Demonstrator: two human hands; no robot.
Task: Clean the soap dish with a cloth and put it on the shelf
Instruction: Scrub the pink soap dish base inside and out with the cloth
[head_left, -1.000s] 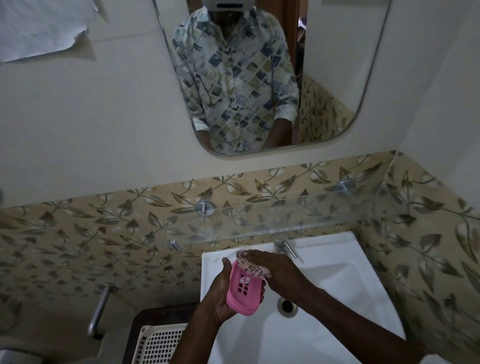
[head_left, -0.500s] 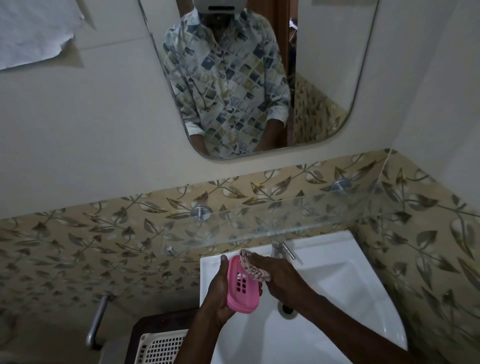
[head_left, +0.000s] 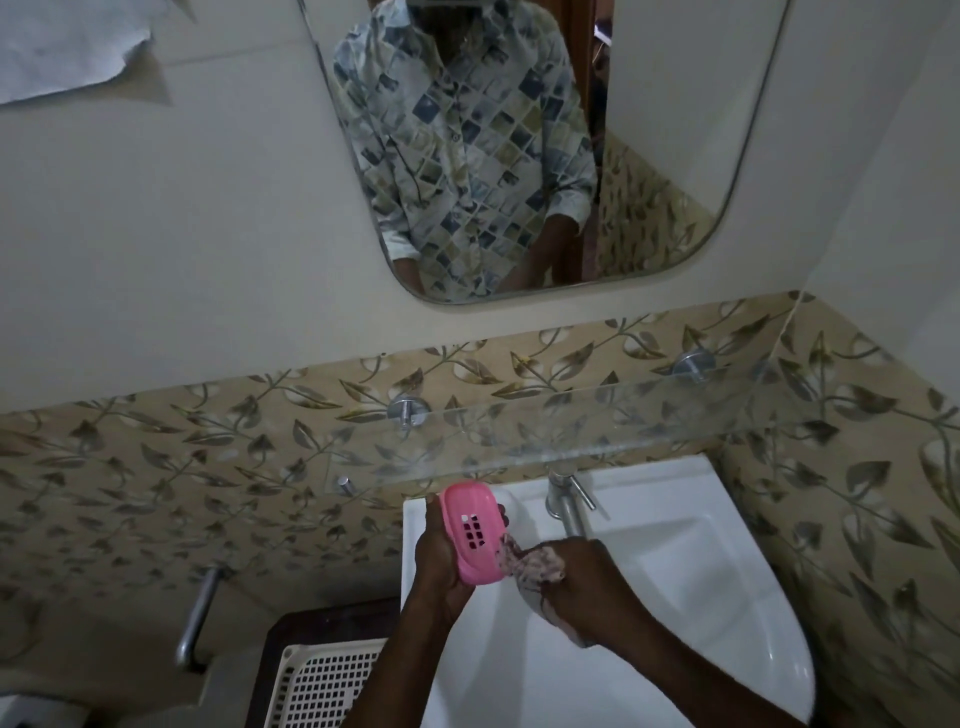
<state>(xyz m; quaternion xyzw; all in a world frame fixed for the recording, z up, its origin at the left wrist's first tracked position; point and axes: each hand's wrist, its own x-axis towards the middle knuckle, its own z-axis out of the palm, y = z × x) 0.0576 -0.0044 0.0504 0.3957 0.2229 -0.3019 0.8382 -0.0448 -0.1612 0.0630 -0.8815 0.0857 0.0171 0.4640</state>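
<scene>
Change: the right hand (head_left: 582, 577) and its cloth (head_left: 524, 564) have dropped from the top end of the soap dish (head_left: 475, 530) to its lower right edge. The dish now stands higher, its top end close under the shelf's front edge.
Soap dish: pink plastic, held on end over the left rim of the sink (head_left: 701, 571). Its slotted face is turned toward me, with a block of small drain holes near its middle.
Left hand (head_left: 439, 561): wrapped round the dish from the left, fingers curled over its long edges.
Right hand: fingers curled tight round the bunched cloth, pressing it against the dish.
Cloth: pale with a dark speckled print, 1 loose end hanging below the fist.
Shelf (head_left: 571, 431): clear glass, above the sink, carried on 2 round metal pegs (head_left: 408, 410).
Tap (head_left: 566, 501): metal, at the back of the sink, just right of the dish.
Mirror (head_left: 675, 156): on the wall above, reflecting a patterned shirt.
Basket (head_left: 322, 686): white lattice, lower left of the sink.
</scene>
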